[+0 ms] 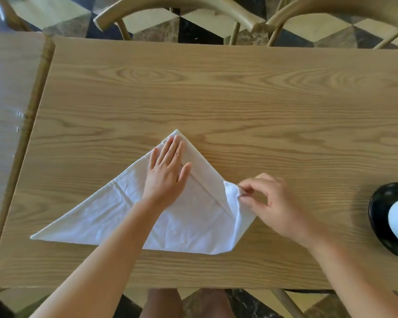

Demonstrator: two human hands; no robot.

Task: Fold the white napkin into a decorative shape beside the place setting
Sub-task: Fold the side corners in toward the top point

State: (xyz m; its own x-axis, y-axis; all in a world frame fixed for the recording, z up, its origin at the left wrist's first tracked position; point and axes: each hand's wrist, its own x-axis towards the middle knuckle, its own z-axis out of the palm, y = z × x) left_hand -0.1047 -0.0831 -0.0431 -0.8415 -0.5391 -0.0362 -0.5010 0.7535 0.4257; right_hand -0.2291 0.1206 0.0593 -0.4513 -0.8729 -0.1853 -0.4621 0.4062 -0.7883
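Two hands work a white napkin (189, 223) on the tabletop (239, 99). Left hand (168, 171) presses flat, fingers spread, below the triangle's tip. Right hand (269, 200) pinches the lifted right corner. Beyond it, perhaps a black plate (379, 216).

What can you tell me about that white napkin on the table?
The white napkin looks like creased cloth, folded into a flat triangle with its apex pointing away from the person. It lies on the wooden table. The left hand presses flat near the apex, while the right hand pinches its right corner, lifted and folding inward.
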